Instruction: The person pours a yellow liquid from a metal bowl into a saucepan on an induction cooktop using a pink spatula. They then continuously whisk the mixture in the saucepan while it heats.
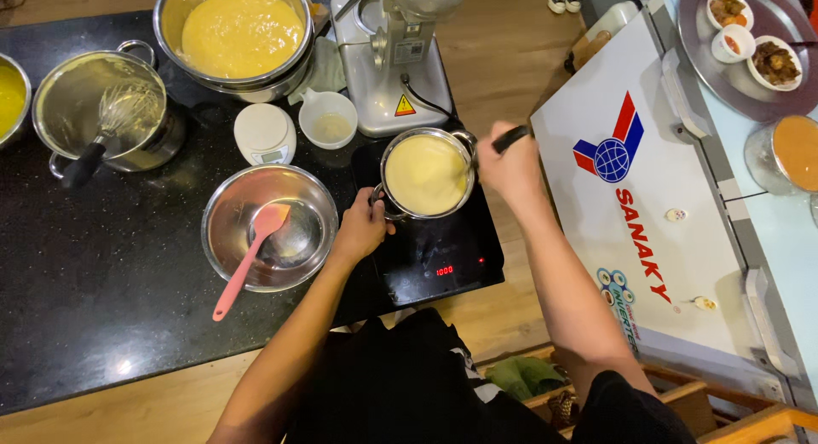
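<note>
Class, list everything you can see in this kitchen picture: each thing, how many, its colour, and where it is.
pot: 1, steel, pale yellow cream inside, on cooktop
cooktop: 1, black, counter's right end
bowl: 1, steel, left of cooktop
spatula: 1, pink, in bowl
large bowl: 1, steel, yellow batter, top
whisk pot: 1, steel, left
scale: 1, white, centre
cup: 1, white, beside scale
mixer: 1, white, top
freezer: 1, white, right
left hand: on pot handle
right hand: holding black handle
</note>
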